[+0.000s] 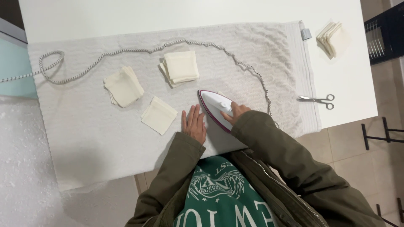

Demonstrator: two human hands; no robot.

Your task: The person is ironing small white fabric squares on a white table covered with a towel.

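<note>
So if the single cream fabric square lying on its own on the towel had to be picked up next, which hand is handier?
Probably the left hand. It lies flat and free on the towel, on the same side as the single cream square. The right hand is busy gripping the iron, farther from that square.

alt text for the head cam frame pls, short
Seen from above, a person's right hand grips a white iron on a white towel spread over a table, while the left hand lies flat beside it. Cream fabric squares lie in small stacks, the iron's cord loops across, and scissors lie at the right.
</note>
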